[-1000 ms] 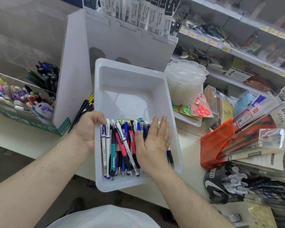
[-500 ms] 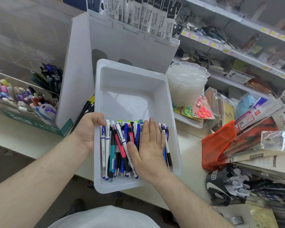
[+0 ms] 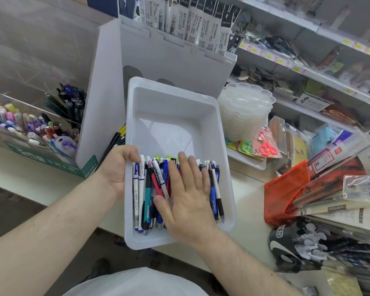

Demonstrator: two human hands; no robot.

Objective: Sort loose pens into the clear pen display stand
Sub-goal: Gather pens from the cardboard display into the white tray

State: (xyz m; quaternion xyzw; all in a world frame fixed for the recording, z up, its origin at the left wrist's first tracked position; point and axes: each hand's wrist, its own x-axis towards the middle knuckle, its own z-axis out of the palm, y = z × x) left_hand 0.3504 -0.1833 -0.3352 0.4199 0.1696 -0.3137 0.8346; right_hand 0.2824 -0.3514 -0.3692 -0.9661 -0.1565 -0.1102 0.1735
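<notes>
The loose pens (image 3: pixel 175 189) lie side by side in the near end of the white tray (image 3: pixel 175 107), tips toward the person, and the row now reaches closer to the tray's right wall than it did a second ago — a few black-and-blue pens show to the right of the palm where earlier the hand covered them. The right hand (image 3: pixel 185 201) lies flat on the pens with fingers straight and together, having slid leftward across the row, so it seems to be levelling and bunching them rather than picking any. The left hand (image 3: pixel 118 167) grips the tray's left rim, thumb hooked over the edge. The clear pen display stand (image 3: pixel 41 124) sits left of the tray, beyond a white box — no pen has gone toward it yet.
</notes>
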